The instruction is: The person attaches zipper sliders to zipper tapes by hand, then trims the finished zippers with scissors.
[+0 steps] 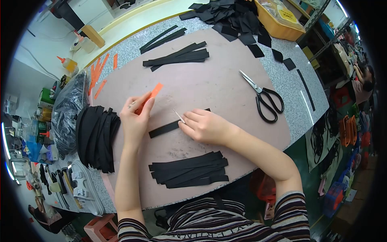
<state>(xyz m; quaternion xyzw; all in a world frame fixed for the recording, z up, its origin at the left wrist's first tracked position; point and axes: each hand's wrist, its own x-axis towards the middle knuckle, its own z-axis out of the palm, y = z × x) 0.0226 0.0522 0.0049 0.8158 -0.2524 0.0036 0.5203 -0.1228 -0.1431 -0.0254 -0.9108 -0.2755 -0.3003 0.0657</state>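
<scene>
My left hand [138, 114] is closed on an orange strip [156, 89], whose free end points up and to the right above the mat. My right hand [205, 126] pinches a thin, pale pointed stick [179, 115]; its exact kind is hard to make out. Under that hand lies a single black strip [164, 129], partly covered by the fingers. A stack of black strips [189, 169] lies nearer my body. Farther off on the mat is another loose bunch of black strips [177, 57].
Black-handled scissors [262, 96] lie on the mat [225, 80] to the right. A large black bundle [96, 137] stands at the left edge, below orange strips [96, 71]. Black square pieces [238, 20] and a yellow basket [280, 24] sit at the back.
</scene>
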